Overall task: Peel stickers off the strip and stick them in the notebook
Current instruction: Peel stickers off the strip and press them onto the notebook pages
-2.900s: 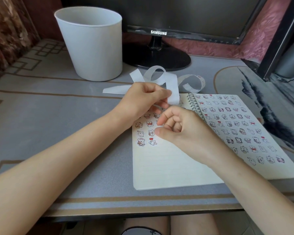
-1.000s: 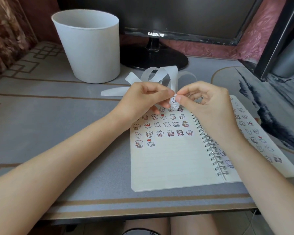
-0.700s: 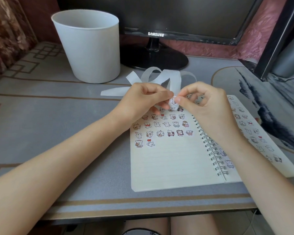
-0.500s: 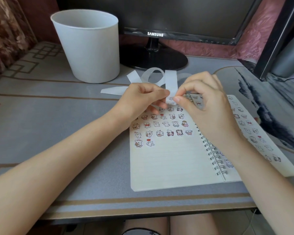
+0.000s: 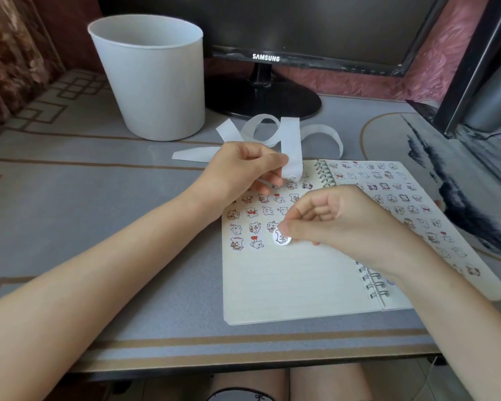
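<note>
Our right hand (image 5: 339, 224) pinches a round sticker (image 5: 281, 237) between thumb and forefinger, low over the notebook (image 5: 287, 285), left page; contact unclear. Heart sticker (image 5: 256, 243) sits just left of the pinch: we land the free edge level with that row, roll it down, release, press flat. Our left hand (image 5: 243, 169) pinches the strip (image 5: 291, 149), beyond and left of that pinch; we hold it off the page.

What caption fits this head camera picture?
Right hand pinches a sticker at the notebook page; left hand holds the strip.
</note>
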